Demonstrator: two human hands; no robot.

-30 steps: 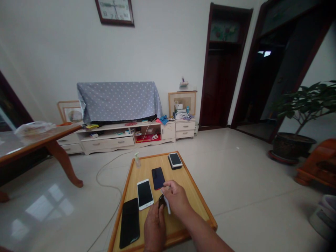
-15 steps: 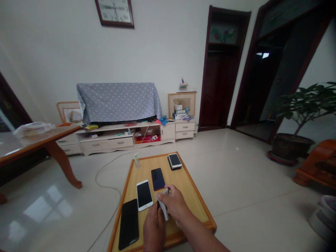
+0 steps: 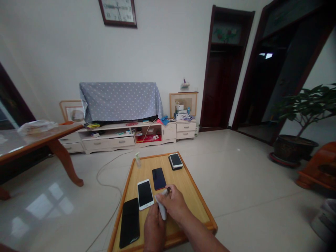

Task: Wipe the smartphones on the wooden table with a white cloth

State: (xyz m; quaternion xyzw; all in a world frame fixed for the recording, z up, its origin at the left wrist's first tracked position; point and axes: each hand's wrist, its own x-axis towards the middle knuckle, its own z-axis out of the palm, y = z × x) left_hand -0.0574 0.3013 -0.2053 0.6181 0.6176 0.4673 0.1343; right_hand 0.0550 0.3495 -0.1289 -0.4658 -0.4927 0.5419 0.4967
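Both my hands meet over the near part of a small wooden table (image 3: 194, 196). My right hand (image 3: 172, 204) is closed round a white cloth or wipe (image 3: 162, 209) and presses it onto a small dark object that is almost hidden. My left hand (image 3: 154, 231) grips that dark object from below. Just left of my hands lie a white phone (image 3: 145, 194) and a large black phone (image 3: 129, 222). A dark blue phone (image 3: 159, 178) lies just beyond my right hand. Farther back are a stacked white phone (image 3: 175, 161) and a small spray bottle (image 3: 137, 160).
A cable (image 3: 105, 182) loops across the tiled floor on the left. A wooden table (image 3: 39, 140) stands at far left, and a low cabinet (image 3: 123, 138) with a covered television is against the wall. A potted plant (image 3: 296, 147) and wooden furniture (image 3: 317, 168) are at right.
My right hand has slid a little nearer and covered the dark object with the white cloth. The dark object showed between my hands before; now it is nearly hidden.
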